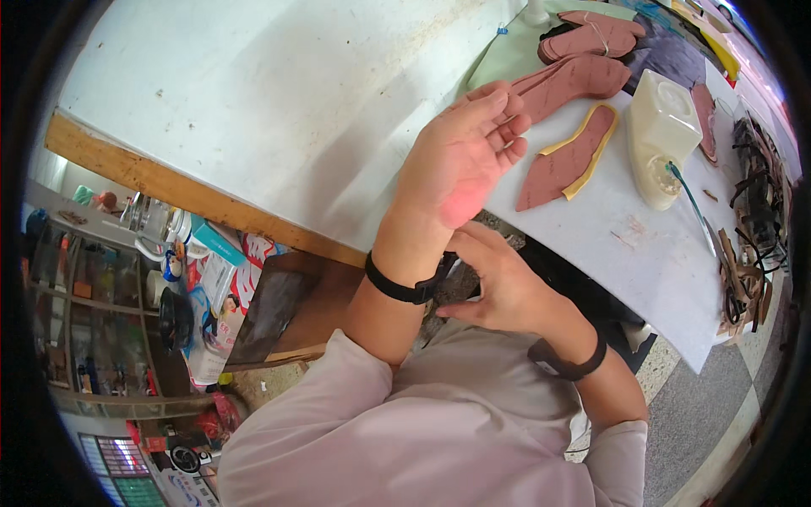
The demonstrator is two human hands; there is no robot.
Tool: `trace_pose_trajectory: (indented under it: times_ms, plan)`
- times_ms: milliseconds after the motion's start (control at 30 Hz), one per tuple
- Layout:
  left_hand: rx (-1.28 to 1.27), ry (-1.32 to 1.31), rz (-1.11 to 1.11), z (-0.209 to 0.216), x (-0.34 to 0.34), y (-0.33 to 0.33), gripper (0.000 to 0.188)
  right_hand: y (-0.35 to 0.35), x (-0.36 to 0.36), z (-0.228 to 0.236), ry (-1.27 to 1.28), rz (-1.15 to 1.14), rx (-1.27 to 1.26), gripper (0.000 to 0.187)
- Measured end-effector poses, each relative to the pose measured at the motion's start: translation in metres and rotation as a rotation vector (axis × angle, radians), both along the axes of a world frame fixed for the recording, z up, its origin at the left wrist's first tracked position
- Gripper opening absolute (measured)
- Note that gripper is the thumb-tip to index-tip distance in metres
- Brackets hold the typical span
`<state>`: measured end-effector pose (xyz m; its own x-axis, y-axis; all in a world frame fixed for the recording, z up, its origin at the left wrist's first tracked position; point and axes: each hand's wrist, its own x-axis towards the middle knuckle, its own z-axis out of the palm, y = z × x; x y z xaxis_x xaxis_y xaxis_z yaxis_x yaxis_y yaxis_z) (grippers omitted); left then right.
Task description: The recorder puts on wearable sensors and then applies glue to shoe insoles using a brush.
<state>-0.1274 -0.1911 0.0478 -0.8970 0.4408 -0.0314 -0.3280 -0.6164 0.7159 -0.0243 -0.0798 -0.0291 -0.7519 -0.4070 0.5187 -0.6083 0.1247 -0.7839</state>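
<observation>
Wristband (pixel 414 294) below raised left hand (pixel 466 159), apparently exposed for access, with fingers loosely curled together; beside right hand (pixel 515 287), with thumb and fingers apart.

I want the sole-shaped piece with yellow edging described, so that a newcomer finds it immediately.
At the right of the white table, find the boxy cream container. Just left of it, nearer than the fanned reddish pieces, lies a single sole-shaped piece. Unlike those neighbours, it has yellow edging around part of its outline.
</observation>
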Motion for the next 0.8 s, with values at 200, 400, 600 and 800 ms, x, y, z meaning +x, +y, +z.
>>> trace_pose_trajectory:
  times_ms: [200,400,600,800]
  plan:
    - [0.126,-0.113,-0.076,-0.005,0.0,0.004,0.021,-0.012,-0.002,-0.006,-0.123,0.059,-0.056,0.064]
    - [-0.171,0.216,0.408,-0.022,-0.012,0.027,0.026,-0.007,0.002,-0.01,-0.363,0.12,-0.04,0.045]
    - [-0.892,1.525,1.208,-0.011,-0.037,0.032,0.037,-0.008,0.003,-0.021,-0.276,0.015,-0.131,0.04]
    - [-0.958,1.557,1.107,-0.007,-0.03,0.033,0.033,-0.004,-0.002,-0.016,-0.259,0.096,-0.162,0.039]
